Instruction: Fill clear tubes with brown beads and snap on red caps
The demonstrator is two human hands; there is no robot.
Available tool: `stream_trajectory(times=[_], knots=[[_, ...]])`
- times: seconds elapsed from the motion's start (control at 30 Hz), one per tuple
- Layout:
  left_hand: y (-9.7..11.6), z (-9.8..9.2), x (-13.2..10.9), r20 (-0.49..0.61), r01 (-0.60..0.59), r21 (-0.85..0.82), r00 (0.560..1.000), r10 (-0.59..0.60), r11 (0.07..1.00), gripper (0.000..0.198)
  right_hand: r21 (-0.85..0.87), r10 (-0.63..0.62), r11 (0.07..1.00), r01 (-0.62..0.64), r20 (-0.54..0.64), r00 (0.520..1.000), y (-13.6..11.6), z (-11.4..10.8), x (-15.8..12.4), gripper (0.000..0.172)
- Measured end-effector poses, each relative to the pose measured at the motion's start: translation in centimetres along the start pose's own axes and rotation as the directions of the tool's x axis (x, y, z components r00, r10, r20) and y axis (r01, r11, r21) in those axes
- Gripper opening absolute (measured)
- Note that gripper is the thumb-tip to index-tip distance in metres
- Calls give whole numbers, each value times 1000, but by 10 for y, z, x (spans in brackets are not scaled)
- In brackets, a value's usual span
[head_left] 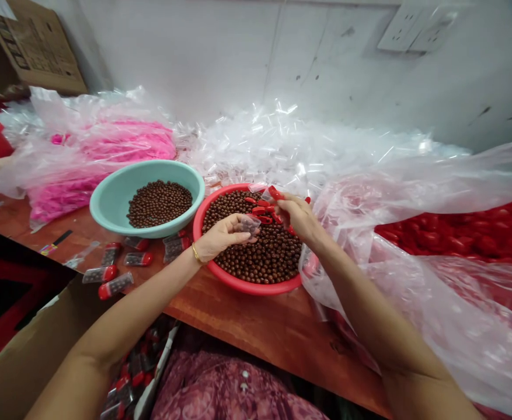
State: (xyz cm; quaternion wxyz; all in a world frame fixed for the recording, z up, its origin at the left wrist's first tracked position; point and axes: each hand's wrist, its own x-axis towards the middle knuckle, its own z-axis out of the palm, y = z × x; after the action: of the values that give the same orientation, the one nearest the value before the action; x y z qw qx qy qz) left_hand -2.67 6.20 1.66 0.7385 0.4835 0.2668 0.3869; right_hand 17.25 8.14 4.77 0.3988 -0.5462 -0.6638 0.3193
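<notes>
My left hand (225, 236), wearing a gold bracelet, is closed round a small clear plastic tube (250, 225) over the red bowl. Brown balls seem to show inside the tube, though fingers cover part of it. The red bowl (242, 285) holds many shiny brown balls (260, 265), with several red plastic pieces (262, 210) lying on top. Above the bowl's right side, my right hand (297, 216) has its fingers curled together, with a small red plastic piece (275, 192) at the fingertips. Its exact shape is hard to make out.
A turquoise bowl (107, 219) of brown balls stands left, with several filled red-capped tubes (115, 286) before it. Clear tubes (282, 140) pile along the wall. Bags of pink pieces (128, 140) and red pieces (457, 233) flank the bowls. An open carton (41, 344) sits below the table edge.
</notes>
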Motion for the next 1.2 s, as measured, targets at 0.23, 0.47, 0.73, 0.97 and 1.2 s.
stream_trajectory(times=[0.23,0.47,0.73,0.97,1.2], knots=[[-8,9,-17,-91,60,16,994,-58,998,40,56,83,994,-90,123,989,-3,7,-24,19],[-15,19,-19,-148,48,220,989,-16,974,26,288,90,939,-188,320,943,-20,13,-30,21],[-15,20,-20,-216,11,302,975,58,953,18,28,-168,986,166,165,972,-5,27,-42,34],[-14,20,-19,-172,44,330,985,14,943,19,251,6,967,-31,102,995,-6,34,-34,26],[-21,18,-16,-198,-58,455,966,164,889,39,188,-134,977,95,206,969,-8,50,-33,28]])
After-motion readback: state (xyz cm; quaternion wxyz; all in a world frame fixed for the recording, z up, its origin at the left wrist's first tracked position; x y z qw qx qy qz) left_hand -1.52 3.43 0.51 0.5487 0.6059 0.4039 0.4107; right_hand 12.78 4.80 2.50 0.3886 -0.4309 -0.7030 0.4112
